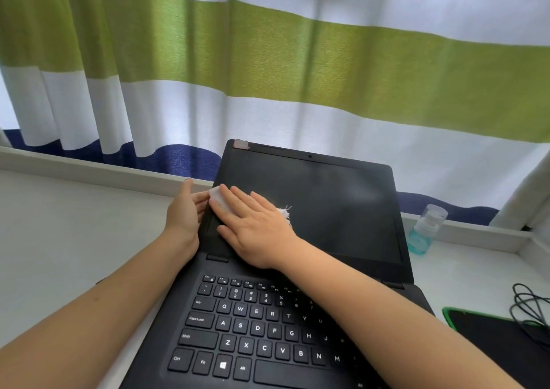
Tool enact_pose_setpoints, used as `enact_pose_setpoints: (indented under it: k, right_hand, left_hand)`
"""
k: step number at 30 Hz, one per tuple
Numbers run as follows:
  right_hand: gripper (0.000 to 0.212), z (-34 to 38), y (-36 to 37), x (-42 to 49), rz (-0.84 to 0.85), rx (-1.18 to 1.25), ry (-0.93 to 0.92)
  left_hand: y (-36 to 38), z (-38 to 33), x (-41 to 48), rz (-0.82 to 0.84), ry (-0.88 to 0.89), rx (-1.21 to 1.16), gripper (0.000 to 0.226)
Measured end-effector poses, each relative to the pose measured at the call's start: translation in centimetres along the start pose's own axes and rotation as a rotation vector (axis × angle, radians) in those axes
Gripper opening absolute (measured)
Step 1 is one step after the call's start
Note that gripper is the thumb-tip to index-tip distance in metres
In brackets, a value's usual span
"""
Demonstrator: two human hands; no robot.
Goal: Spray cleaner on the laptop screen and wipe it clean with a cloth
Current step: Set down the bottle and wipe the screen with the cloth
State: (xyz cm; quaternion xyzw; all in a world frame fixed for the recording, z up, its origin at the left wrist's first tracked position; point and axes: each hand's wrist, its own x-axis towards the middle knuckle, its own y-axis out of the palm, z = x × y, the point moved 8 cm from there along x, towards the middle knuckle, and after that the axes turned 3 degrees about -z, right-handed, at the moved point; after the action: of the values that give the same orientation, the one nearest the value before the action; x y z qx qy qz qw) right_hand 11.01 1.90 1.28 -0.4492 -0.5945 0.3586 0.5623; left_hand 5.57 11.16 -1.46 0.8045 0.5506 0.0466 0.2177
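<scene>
- Right hand [253, 227]: flat, fingers spread and extended, palm pressed on the cloth against the screen's lower-left area; forearm crosses the keyboard from 5 o'clock.
- Cloth [218, 198]: white, pinned under the right hand; one corner shows past the fingertips at 10 o'clock of the hand, a frayed edge shows at its 3 o'clock.
- Left hand [186, 210]: partly curled on the left edge of the lid, fingertips touching the cloth corner, thumb up beside the bezel; whether it actually clamps the lid cannot be told.
- Screen [327, 210]: dark, tilted back, faint smear toward 2 o'clock.
- Laptop [268, 329]: black, lid up, frame centre toward 6 o'clock; a piece of tape [241, 143] on the lid's top-left corner.
- Keyboard [253, 329]: black keys, white legends, partly covered by the right forearm.
- Bottle [425, 229]: clear, blue liquid in the lower part, clear cap; stands upright at 3 o'clock of the laptop, near it but apart.
- Pad [491, 338]: black with green edge, at 4 o'clock of the laptop.
- Cable [529, 305]: dark, looped, lying over the pad's far corner.
- Desk [59, 239]: white, with a raised rear ledge.
- Curtain [268, 61]: white, green and navy bands, behind the desk at 12 o'clock.
</scene>
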Motion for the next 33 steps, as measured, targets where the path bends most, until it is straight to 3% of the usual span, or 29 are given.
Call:
enact_pose_setpoints:
  k: [15,20,23,26,31,33]
  right_hand:
    - [0.070,-13.7,-3.1,-11.5,0.019,-0.127,0.457]
    - [0.054,-16.3,-3.8,-14.6,-0.024,-0.132,0.583]
    - [0.063,-17.1,-4.4,-15.9,-0.116,-0.133,0.574]
    - [0.047,-18.1,-5.1,-16.6,-0.247,-0.098,0.520]
    - [0.060,-19.6,-7.0,-15.8,-0.319,-0.102,0.542]
    - [0.058,-17.2,-7.2,-14.0,-0.363,-0.035,0.414]
  left_hand:
    - [0.4,0.2,-0.3,0.057,-0.013,0.037,0.047]
    - [0.3,0.4,0.0,0.054,-0.026,0.035,0.047]
    - [0.3,0.4,0.0,0.055,-0.025,0.034,0.046]
    - [0.2,0.4,-0.1,0.050,-0.019,0.039,0.045]
    - [0.3,0.3,-0.1,0.037,-0.013,0.046,0.044]
    - [0.2,0.3,-0.1,0.033,-0.013,0.048,0.044]
